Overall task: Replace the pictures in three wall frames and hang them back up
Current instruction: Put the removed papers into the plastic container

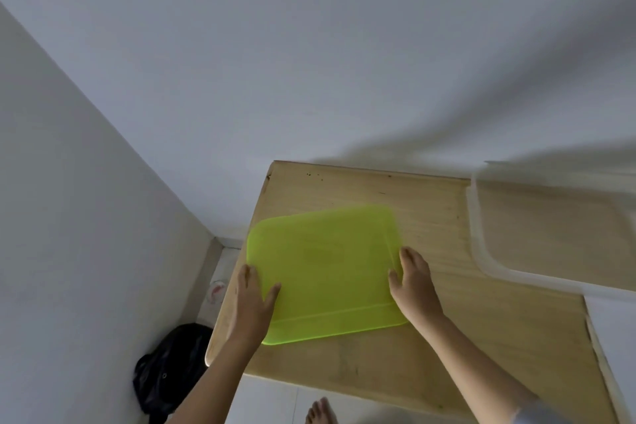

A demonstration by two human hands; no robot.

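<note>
1. Bracketing the green panel (327, 272) from both sides, the left hand (253, 299) lies along its left edge and the right hand (414, 282) along its right edge. Fingers are fairly straight and thumbs are spread onto the top face, with no firm curl that I can see. Whether any fingertip reaches under an edge cannot be told.
2. That panel, a translucent lime square with rounded corners, lies flat on the worktop (430, 348), close to its left edge and roughly midway between the far and near edges.
3. Progress, as I judge it, is not far along: no frame hangs on the wall (309, 45) in view and no assembled frame shows, so refitting and hanging all seem left to do. Which of the three frames this piece serves cannot be told.
4. Towards the far right corner lies a clear panel (478, 234), badly blurred, and a white sheet (616, 337) sits at the right edge — both well apart from the green one.
5. Off the worktop, a black bag (168, 372) slumps on the floor by the near left corner, and a bare foot (321, 411) shows below the near edge. Only the clear panel would hinder a slide rightward.
</note>
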